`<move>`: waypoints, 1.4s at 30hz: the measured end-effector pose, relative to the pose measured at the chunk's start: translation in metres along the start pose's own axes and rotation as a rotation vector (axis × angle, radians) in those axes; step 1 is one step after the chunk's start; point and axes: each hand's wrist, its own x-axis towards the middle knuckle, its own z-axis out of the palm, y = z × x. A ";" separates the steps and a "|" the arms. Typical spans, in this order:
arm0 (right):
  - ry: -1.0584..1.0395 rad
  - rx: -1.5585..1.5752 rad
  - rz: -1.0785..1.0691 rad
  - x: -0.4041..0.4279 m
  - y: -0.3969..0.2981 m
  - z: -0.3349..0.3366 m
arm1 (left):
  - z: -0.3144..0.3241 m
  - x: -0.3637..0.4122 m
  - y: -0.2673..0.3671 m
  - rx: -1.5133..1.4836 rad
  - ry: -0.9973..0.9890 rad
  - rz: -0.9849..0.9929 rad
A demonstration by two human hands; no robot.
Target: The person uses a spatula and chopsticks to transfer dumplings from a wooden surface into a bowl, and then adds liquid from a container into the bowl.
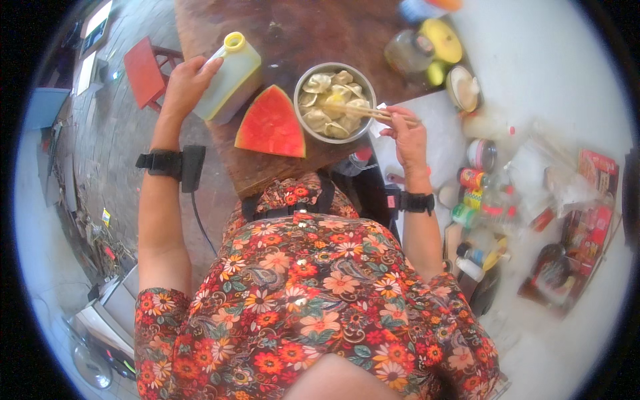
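Note:
My right hand [409,137] grips a pair of wooden chopsticks [372,111]. Their tips reach into a round metal bowl [372,90] full of dumplings [336,129], over the near part of a brown wooden table [320,35]. At the table's left edge, my left hand [192,82] is closed around the upper side of a translucent plastic jug [232,67] with a yellow rim at its open mouth. The jug looks tilted, and my fingers behind it are partly hidden. Between jug and bowl lies a wedge of red watermelon [274,127].
Several jars, including a glass jar [409,51] with a yellow lid [441,41] beside it, stand at the table's far right. Several bottles and packages crowd the right, near a red bottle [472,177]. A red stool [145,72] stands on the floor at left.

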 end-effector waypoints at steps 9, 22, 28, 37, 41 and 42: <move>0.289 0.038 -0.042 -0.012 -0.008 -0.043 | 0.004 0.004 -0.009 0.013 0.005 -0.004; 0.363 0.028 -0.051 -0.014 -0.010 -0.060 | -0.005 0.004 -0.002 0.028 -0.025 -0.041; 0.157 -0.531 -0.270 0.010 -0.028 0.000 | -0.006 0.009 -0.009 -0.035 -0.032 -0.041; 0.250 0.187 0.121 0.066 0.050 -0.031 | -0.001 0.009 -0.005 -0.080 -0.049 -0.036; 0.249 0.266 0.174 0.064 0.060 -0.025 | 0.001 0.009 -0.003 -0.047 -0.042 -0.048; 0.250 0.265 0.176 0.063 0.058 -0.025 | 0.001 0.009 -0.003 -0.055 -0.050 -0.044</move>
